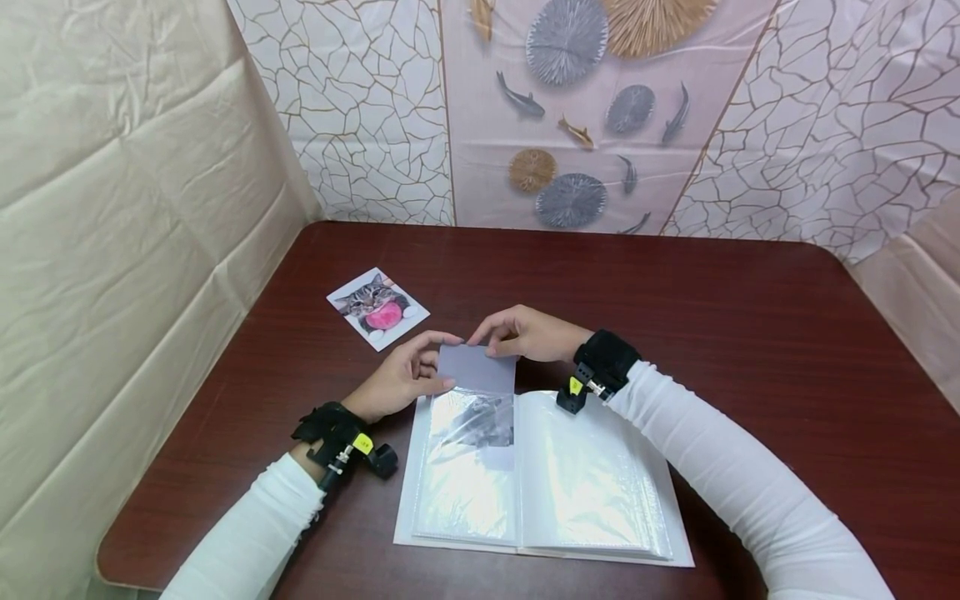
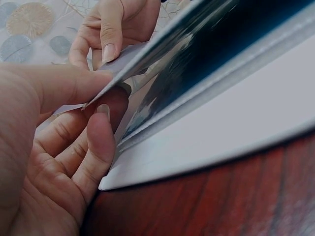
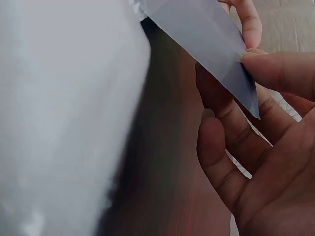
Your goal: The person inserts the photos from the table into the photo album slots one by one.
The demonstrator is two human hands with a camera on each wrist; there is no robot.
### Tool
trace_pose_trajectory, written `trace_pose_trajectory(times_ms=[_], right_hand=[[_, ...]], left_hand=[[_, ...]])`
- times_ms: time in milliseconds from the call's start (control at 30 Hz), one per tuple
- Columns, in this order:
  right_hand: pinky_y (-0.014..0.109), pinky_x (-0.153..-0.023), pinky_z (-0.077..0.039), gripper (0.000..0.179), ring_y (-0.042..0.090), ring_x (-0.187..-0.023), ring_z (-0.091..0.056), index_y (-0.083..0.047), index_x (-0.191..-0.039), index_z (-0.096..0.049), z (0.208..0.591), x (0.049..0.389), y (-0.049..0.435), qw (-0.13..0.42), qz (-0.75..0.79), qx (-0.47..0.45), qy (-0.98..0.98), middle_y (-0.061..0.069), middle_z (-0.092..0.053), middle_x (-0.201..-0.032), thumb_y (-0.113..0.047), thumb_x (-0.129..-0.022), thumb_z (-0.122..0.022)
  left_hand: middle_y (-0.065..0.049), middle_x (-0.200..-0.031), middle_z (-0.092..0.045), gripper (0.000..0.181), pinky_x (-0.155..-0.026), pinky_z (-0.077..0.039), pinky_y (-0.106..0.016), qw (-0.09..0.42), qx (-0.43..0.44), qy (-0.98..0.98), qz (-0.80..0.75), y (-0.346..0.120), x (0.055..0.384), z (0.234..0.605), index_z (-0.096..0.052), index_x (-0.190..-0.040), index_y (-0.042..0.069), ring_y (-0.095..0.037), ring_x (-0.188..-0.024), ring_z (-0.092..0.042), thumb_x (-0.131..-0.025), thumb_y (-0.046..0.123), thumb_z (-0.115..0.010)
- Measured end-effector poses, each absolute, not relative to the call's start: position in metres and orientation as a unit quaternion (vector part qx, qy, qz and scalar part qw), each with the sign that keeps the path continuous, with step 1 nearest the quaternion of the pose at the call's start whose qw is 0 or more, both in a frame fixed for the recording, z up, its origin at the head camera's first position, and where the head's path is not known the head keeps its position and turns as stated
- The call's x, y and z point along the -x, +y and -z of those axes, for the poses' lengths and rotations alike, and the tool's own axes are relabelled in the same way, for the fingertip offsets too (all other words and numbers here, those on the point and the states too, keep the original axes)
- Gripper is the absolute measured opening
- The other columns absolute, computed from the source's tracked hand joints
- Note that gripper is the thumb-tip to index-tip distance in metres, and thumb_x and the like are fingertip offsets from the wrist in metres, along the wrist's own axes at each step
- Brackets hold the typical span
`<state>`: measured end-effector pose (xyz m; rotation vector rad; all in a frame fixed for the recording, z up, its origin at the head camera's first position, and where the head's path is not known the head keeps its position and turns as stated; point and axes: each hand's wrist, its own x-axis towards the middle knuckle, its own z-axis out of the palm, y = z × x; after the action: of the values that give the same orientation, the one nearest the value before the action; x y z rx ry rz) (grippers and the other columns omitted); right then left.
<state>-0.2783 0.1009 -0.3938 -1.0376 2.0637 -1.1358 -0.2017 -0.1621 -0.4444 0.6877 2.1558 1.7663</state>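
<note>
An open photo album [image 1: 592,475] lies on the table with clear plastic pockets on both pages. A photo [image 1: 477,367] sits partly in the top pocket of the left page. Its plain greyish upper part stands out above the pocket, while a dark picture shows through the plastic below. My left hand [image 1: 405,375] pinches the photo's left edge by the pocket mouth, thumb above and fingers beneath. At the top right corner, my right hand [image 1: 528,333] pinches the photo [image 3: 206,39] between thumb and fingers. In the left wrist view, the left page [image 2: 197,64] is lifted off the white cover [image 2: 206,137].
A second photo [image 1: 378,308], of a cat with something pink, lies on the dark red table [image 1: 712,317] beyond my left hand. A patterned cloth [image 1: 360,108] hangs behind the table, and a cream cloth [image 1: 127,250] hangs along the left side.
</note>
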Motion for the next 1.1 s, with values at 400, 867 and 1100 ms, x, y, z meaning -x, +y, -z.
trace_pose_trajectory(times_ms=[400,867,1100], right_hand=[[0.031,-0.089,-0.054,0.024,0.017,-0.098,-0.066,-0.006,-0.121,-0.072,0.3944,0.2752,0.0995,0.275,0.416,0.389,0.774,0.007,-0.074,-0.099,-0.007,-0.099,-0.064],[0.029,-0.087,-0.054,0.023,0.015,-0.093,-0.066,-0.007,-0.119,-0.074,0.3932,0.2710,0.0979,0.279,0.404,0.399,0.774,0.006,-0.076,-0.101,-0.009,-0.098,-0.065],[0.029,-0.085,-0.054,0.023,0.015,-0.092,-0.066,-0.004,-0.119,-0.073,0.3925,0.2684,0.0982,0.282,0.405,0.406,0.769,0.009,-0.076,-0.100,-0.009,-0.098,-0.065]], left_hand=[[-0.006,-0.076,-0.049,0.048,-0.060,-0.038,-0.023,0.129,-0.232,0.752,-0.604,-0.1621,0.2005,0.4433,-0.053,-0.138,0.007,-0.010,-0.059,-0.042,-0.093,0.003,-0.071],[-0.007,-0.085,-0.060,0.038,-0.060,-0.043,-0.021,0.132,-0.220,0.756,-0.602,-0.1615,0.1995,0.4425,-0.059,-0.130,0.007,-0.011,-0.066,-0.052,-0.094,0.006,-0.071],[-0.009,-0.087,-0.062,0.035,-0.062,-0.046,-0.022,0.129,-0.219,0.763,-0.594,-0.1619,0.1996,0.4425,-0.062,-0.127,0.006,-0.013,-0.069,-0.055,-0.093,0.006,-0.072]])
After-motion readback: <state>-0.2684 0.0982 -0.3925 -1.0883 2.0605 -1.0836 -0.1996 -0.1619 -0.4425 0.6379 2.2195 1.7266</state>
